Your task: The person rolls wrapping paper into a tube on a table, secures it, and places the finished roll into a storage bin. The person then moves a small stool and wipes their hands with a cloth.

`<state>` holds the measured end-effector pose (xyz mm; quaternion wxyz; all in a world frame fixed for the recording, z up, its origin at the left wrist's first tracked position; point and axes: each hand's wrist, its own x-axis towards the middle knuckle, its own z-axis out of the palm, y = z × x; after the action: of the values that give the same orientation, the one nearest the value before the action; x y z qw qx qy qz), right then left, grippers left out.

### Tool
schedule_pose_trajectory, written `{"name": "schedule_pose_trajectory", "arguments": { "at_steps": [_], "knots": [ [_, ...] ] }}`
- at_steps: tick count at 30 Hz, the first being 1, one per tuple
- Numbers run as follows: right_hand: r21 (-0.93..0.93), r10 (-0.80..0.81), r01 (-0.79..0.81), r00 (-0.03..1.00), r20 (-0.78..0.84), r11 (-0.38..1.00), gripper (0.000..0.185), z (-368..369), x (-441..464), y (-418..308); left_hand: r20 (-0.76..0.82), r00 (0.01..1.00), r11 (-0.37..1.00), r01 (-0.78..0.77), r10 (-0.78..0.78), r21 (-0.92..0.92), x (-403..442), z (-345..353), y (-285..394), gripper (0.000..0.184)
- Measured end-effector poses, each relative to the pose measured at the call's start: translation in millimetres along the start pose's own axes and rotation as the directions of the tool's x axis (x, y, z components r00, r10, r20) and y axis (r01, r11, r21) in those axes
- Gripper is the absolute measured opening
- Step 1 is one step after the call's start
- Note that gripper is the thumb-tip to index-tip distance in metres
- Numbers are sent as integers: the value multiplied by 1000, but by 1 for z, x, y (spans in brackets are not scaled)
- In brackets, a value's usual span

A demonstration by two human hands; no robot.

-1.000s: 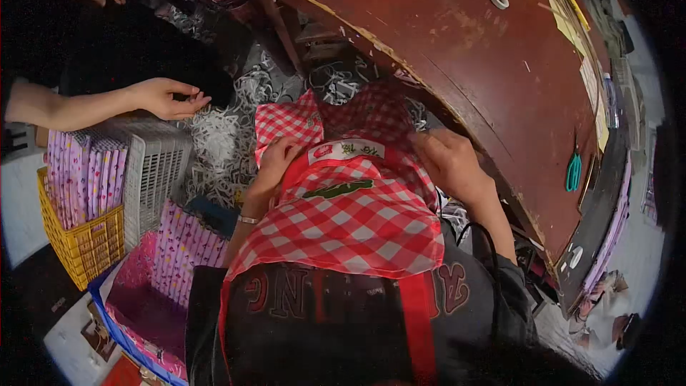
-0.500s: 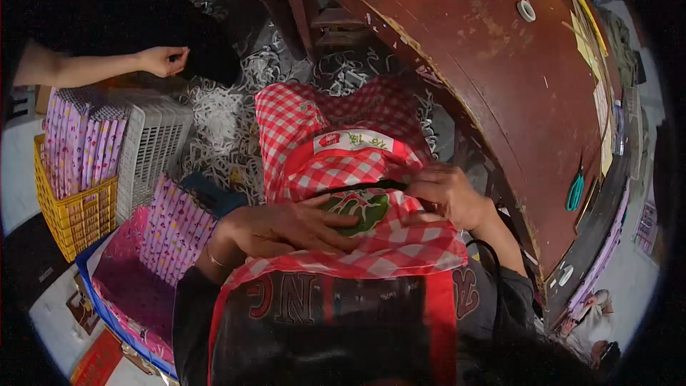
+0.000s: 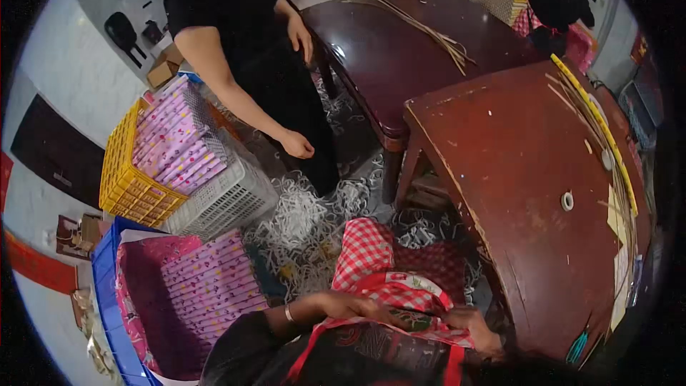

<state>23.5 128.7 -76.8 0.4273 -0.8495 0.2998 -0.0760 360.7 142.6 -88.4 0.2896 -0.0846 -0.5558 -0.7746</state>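
Observation:
A red-and-white checked apron [image 3: 364, 250] covers my lap, with a green patch and a pale band near my waist. My left hand [image 3: 357, 306] lies on the apron's front, fingers stretched toward the green patch. On the other side, my right hand [image 3: 473, 327] is bent at the apron cloth, its fingers curled against the fabric and partly hidden.
A person in black [image 3: 243, 50] stands ahead. Left are a blue crate [image 3: 107, 293] of folded purple patterned cloth, a yellow basket [image 3: 139, 193] and a white basket [image 3: 229, 200]. White strips [image 3: 293, 214] litter the floor. A brown table [image 3: 529, 193] bears tape [image 3: 567, 201].
My view has tilted up, bringing the standing person and the far table into sight. Both hands stay at the apron and sit lower in the picture.

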Motion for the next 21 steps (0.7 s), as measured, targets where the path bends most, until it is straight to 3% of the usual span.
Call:
{"name": "schedule_pose_trajectory", "arguments": {
  "at_steps": [1, 3, 7, 8, 9, 10, 11, 12, 14, 16, 18, 19, 21],
  "knots": [
    [-13, 14, -14, 1000, -12, 1000, 23, 4, -5, 8, -4, 1000, 1000, -8, 8, 20, -4, -2, -5, 64],
    [19, 5, -4, 1000, -19, 1000, 24, -1, 1, 4, -45, 990, 991, 131, -130, 19, -3, -1, -4, 63],
    [43, -41, 46, 993, -112, 998, 24, 16, -4, 26, -50, 992, 993, 116, -114, 22, 7, 2, 8, 56],
    [42, -40, 45, 993, -113, 998, 24, 12, -3, 21, 64, 930, 804, 277, -362, 525, 17, 5, 28, 53],
    [30, 30, -28, 997, -76, 999, 25, 6, 0, 10, 30, 797, 379, 253, -603, 890, 22, 6, 39, 50],
    [16, 102, -102, 994, -38, 995, 26, 1, 3, 3, 33, 799, 382, 250, -600, 890, 19, 4, 32, 50],
    [14, 107, -107, 994, -35, 994, 26, 1, 5, 1, 82, 953, 844, 215, -290, 491, 11, -1, 17, 46],
    [24, 102, -101, 993, -54, 995, 24, 1, 8, 0, -67, 998, 998, -26, 22, -51, 5, -4, 6, 42],
    [35, 104, -102, 992, -68, 994, 21, -2, 12, -7, -74, 995, 998, 59, -60, -18, -2, -10, -7, 41],
    [162, 161, -150, 985, -55, 975, 20, -9, 15, -19, -81, 986, 989, 144, -143, 11, -2, -12, -15, 40],
    [113, 190, -189, 982, 5, 975, 21, -2, 10, -4, -149, 967, 957, 167, -206, -236, 11, -16, -12, 38],
    [58, 210, -213, 976, 62, 975, 23, 0, 9, 3, -342, 865, 924, 294, -366, -244, 12, -18, -10, 40],
    [65, 175, -177, 984, 23, 982, 28, -3, 13, 3, -338, 850, 914, 361, -404, -184, 25, -30, -23, 38]
  ]
}}
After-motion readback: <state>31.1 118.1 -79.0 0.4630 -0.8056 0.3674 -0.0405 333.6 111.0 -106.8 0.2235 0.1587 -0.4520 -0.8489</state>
